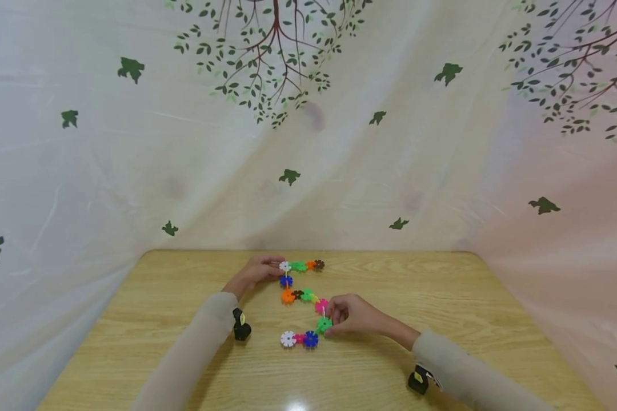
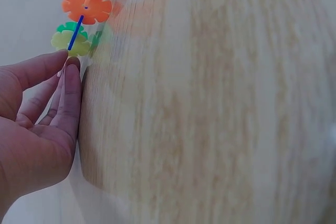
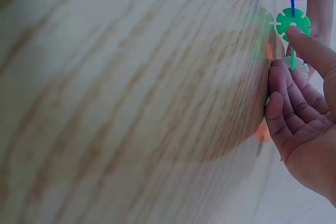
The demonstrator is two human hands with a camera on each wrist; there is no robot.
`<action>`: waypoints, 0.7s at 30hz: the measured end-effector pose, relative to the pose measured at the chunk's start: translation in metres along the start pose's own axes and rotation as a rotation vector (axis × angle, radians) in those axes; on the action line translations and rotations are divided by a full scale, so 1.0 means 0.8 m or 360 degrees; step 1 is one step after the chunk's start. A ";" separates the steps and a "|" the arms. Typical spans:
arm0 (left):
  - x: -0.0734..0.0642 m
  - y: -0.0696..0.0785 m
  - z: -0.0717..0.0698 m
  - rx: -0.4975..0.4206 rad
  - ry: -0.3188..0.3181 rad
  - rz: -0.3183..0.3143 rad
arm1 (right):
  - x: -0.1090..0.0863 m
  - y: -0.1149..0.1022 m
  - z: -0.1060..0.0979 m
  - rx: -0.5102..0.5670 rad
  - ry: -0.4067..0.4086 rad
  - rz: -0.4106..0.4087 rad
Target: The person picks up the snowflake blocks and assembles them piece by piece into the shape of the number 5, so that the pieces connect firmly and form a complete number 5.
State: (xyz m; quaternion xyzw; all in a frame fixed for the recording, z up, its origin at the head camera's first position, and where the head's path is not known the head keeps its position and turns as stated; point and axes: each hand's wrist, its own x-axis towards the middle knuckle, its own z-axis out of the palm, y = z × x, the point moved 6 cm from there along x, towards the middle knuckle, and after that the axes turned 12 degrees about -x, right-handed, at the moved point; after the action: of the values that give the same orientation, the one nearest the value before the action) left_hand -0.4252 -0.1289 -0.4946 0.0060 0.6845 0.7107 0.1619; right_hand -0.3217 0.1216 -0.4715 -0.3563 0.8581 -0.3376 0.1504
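A chain of interlocking flower-shaped plastic discs (image 1: 306, 295) lies on the table, bent like a 5 or an S. At its upper left corner my left hand (image 1: 259, 270) pinches the white disc (image 1: 285, 266) between thumb and fingers. The left wrist view shows the fingertips at the chain's end, beside an orange disc (image 2: 87, 5) and a yellowish one (image 2: 71, 43). On the lower right bend my right hand (image 1: 357, 314) holds the chain. Its thumb lies on the green disc (image 1: 324, 325), its curled fingers near the pink disc (image 1: 321, 305). The fingers hide part of the chain there.
The wooden table (image 1: 416, 279) reaches back to a pale curtain (image 1: 339, 194) printed with leaves and branches. A black wrist camera (image 1: 241, 325) sits on the left sleeve, another wrist camera (image 1: 419, 379) on the right sleeve.
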 end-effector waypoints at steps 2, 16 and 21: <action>-0.001 0.001 -0.001 -0.0007 0.0003 -0.0001 | 0.001 0.000 0.001 0.0004 -0.0004 0.0004; -0.001 0.004 -0.002 -0.0004 -0.0007 0.0022 | 0.007 0.003 -0.001 -0.0007 -0.0010 0.0005; 0.000 0.004 0.000 -0.0021 -0.0025 0.0012 | 0.007 0.005 -0.004 -0.0008 -0.0031 0.0010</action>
State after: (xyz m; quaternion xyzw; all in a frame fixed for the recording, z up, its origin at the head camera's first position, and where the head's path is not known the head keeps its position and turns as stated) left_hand -0.4262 -0.1290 -0.4914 0.0130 0.6786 0.7157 0.1646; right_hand -0.3296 0.1214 -0.4721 -0.3574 0.8586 -0.3316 0.1589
